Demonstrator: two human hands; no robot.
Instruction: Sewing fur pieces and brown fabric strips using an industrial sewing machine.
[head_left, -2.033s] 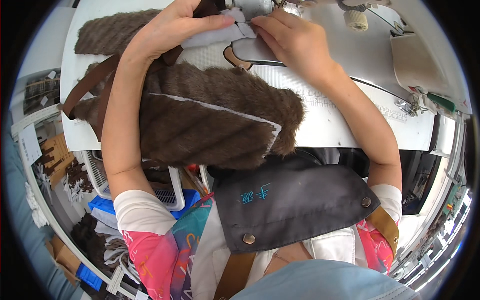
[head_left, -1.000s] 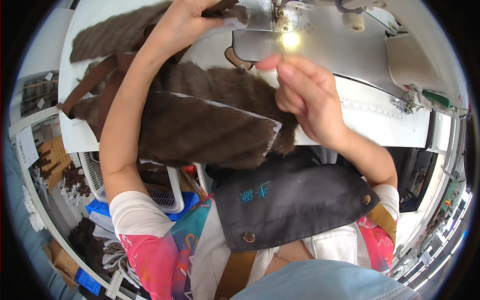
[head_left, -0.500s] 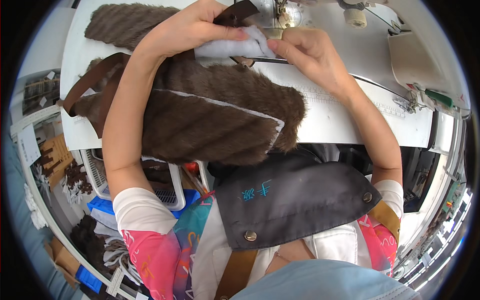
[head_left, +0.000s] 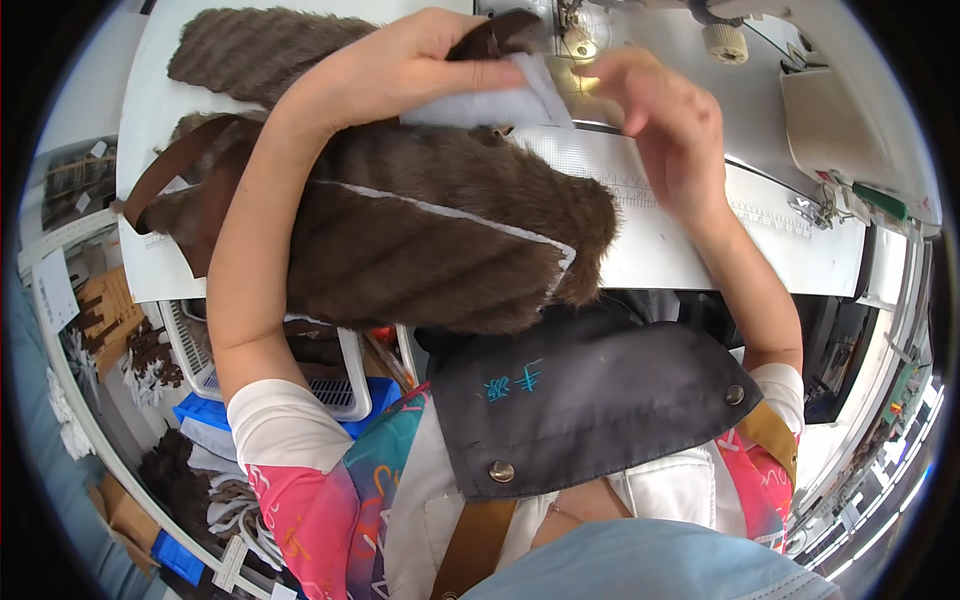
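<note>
Workspace: I logged a white sewing table [head_left: 700,250] at the far side, with the sewing machine head [head_left: 590,30] and its lamp lit at the far middle.
Left hand [head_left: 400,70]: closed on a white fabric piece [head_left: 490,100], thumb and fingers pinching it together with a dark brown strap end [head_left: 500,35] just beside the needle area.
Right hand [head_left: 670,130]: blurred; fingers loosely spread above the table, holding nothing that I could see, just right of the white piece.
Fur piece [head_left: 440,240]: brown, long-pile, lying under the left forearm; long axis ran left to right, near end overhanging the table edge.
Key relation: white piece lay left of the right hand; left hand was nearer, already on it.
Second fur strip [head_left: 250,55]: far left on the table.
Cream spool [head_left: 725,42]: far right of the machine.
Blue bin [head_left: 220,415]: near left, below the table.
Apron patch [head_left: 515,382]: small teal stitched mark on dark grey.
</note>
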